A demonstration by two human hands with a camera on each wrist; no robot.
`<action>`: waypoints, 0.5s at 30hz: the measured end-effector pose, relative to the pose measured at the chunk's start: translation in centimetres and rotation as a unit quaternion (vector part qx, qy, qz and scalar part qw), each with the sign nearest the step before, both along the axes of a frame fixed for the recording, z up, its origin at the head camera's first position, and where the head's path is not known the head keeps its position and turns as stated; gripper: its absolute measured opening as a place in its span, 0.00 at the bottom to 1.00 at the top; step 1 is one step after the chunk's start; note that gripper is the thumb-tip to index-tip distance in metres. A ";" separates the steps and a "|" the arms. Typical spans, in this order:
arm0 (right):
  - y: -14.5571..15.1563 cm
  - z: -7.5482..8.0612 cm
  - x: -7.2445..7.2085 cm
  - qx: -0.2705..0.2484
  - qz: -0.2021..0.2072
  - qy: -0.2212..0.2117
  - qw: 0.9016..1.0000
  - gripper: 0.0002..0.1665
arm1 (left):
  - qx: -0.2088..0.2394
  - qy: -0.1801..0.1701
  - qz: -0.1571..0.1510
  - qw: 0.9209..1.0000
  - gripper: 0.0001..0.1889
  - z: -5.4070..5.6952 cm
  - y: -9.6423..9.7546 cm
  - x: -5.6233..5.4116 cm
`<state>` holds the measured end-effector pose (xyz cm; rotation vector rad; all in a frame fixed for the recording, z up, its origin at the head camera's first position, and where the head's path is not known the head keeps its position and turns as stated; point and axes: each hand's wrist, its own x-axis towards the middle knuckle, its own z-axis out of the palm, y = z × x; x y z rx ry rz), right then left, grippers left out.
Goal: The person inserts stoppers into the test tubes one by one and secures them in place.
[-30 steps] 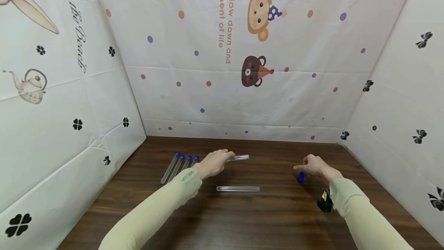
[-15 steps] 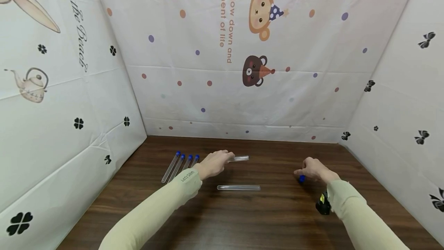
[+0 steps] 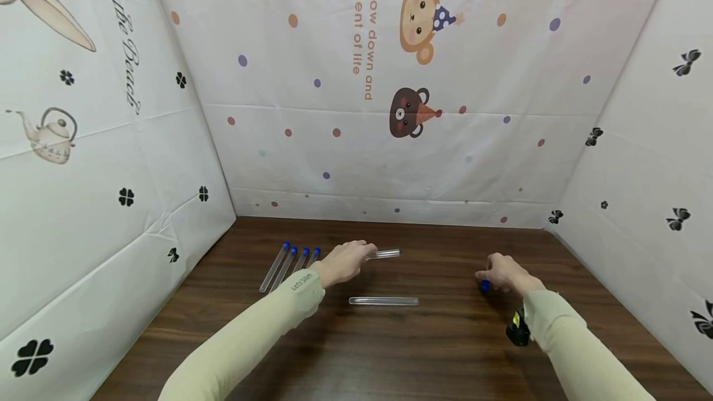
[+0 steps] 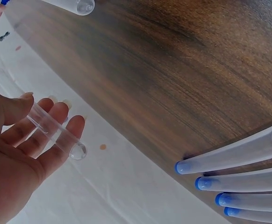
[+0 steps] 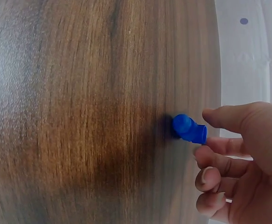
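My left hand holds a clear test tube above the table. In the left wrist view, the thumb lies across the test tube and the fingers stretch behind it. My right hand hovers low over blue caps on the table. In the right wrist view, two blue caps lie close together by the tips of thumb and index finger. A gap shows between thumb and caps; whether the index finger touches one cannot be told. The other right fingers are loosely bent.
Another clear test tube lies sideways at mid-table. Several blue-capped test tubes lie in a row left of the left hand. A black device with a yellow-green patch is by the right wrist. White printed sheets wall the wooden table.
My right hand has come slightly nearer to me over the blue caps, covering more of them in the head view. The left hand stays in place with its test tube.
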<state>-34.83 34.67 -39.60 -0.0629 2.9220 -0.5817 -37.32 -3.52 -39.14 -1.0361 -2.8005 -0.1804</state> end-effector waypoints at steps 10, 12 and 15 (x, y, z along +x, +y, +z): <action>0.2 -0.2 -0.2 -0.030 0.008 -0.001 1.000 0.09 | 0.001 -0.013 0.005 1.000 0.26 0.3 0.0 0.3; 0.2 -0.3 -0.2 -0.034 0.008 0.001 0.999 0.08 | 0.000 -0.014 0.007 1.000 0.26 0.3 0.0 0.3; 0.3 -0.4 -0.3 -0.036 0.004 0.005 0.999 0.08 | -0.002 -0.013 0.007 1.000 0.26 0.3 0.1 0.3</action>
